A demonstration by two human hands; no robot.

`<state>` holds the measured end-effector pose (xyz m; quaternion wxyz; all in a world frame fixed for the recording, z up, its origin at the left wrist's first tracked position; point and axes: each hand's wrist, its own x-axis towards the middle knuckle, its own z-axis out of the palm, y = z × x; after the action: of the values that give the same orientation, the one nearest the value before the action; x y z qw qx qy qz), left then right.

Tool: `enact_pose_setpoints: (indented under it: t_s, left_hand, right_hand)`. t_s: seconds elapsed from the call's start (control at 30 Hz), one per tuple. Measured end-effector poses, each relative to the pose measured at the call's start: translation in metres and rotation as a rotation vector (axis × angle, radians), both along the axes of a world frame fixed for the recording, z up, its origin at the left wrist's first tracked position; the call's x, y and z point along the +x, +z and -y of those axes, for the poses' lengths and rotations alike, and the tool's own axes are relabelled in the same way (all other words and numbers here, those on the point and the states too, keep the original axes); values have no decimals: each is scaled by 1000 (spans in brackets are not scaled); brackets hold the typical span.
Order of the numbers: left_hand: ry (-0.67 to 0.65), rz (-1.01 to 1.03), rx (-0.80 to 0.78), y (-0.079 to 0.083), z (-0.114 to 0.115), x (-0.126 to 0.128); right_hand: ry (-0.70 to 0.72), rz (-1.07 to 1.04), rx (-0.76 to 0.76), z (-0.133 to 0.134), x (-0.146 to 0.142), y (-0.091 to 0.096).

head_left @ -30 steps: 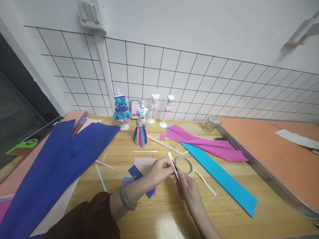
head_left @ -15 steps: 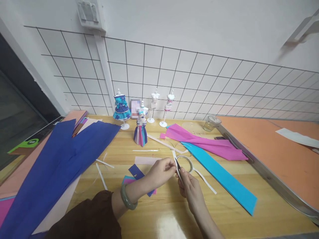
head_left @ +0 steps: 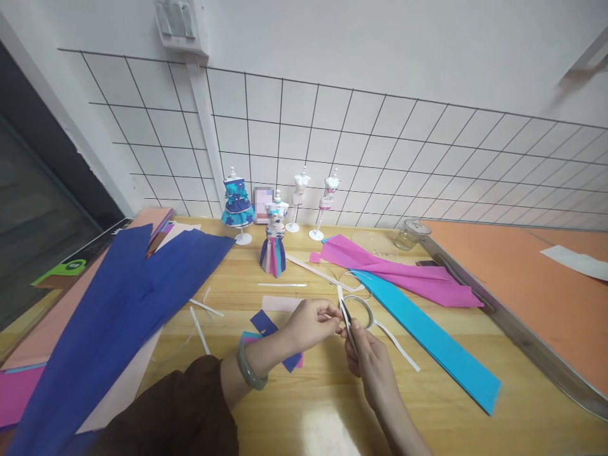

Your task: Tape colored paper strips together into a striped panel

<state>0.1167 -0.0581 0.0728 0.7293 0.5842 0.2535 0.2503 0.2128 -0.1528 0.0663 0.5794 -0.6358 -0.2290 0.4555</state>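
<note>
My left hand [head_left: 316, 324], with a green bangle [head_left: 249, 367] on its wrist, has thumb and fingers pinched at the edge of a narrow white tape strip [head_left: 340, 295]. My right hand [head_left: 373, 361] is closed around a slim, dark, pointed tool [head_left: 347, 310], whose exact kind I cannot make out. The tool lies along the strip, and the hand covers its lower part. Just behind the fingers rests a tape roll [head_left: 365, 306], its loose white end trailing right. Small blue, pink and turquoise paper pieces [head_left: 264, 322] lie partly under my left forearm.
Several small dress-form stands [head_left: 274, 256] stand at the back, two wearing coloured skirts. Large blue paper [head_left: 118, 304] spreads at left. Pink paper [head_left: 403, 272] and a folded turquoise strip [head_left: 437, 335] lie at right. A glass jar [head_left: 409, 235] is near an orange board [head_left: 522, 285].
The whole view has shifted slightly, so things appear farther right. My left fingers have loosened and spread a little beside the strip; my right hand keeps its hold on the dark tool.
</note>
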Motion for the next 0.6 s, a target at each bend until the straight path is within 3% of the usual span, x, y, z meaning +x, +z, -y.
enact_pose_setpoints:
  t_s: [0.13, 0.3, 0.5, 0.6]
  left_hand:
    - [19, 4, -46, 2, -4, 0]
    - [-27, -30, 28, 2, -6, -2]
    - [131, 3, 58, 10, -9, -5]
    - [138, -7, 91, 15, -9, -6]
  right_hand:
    - [4, -15, 8, 0, -1, -1]
    - [-8, -9, 24, 2, 0, 4]
    - [-5, 19, 4, 3, -2, 7]
    - [2, 55, -18, 3, -4, 4]
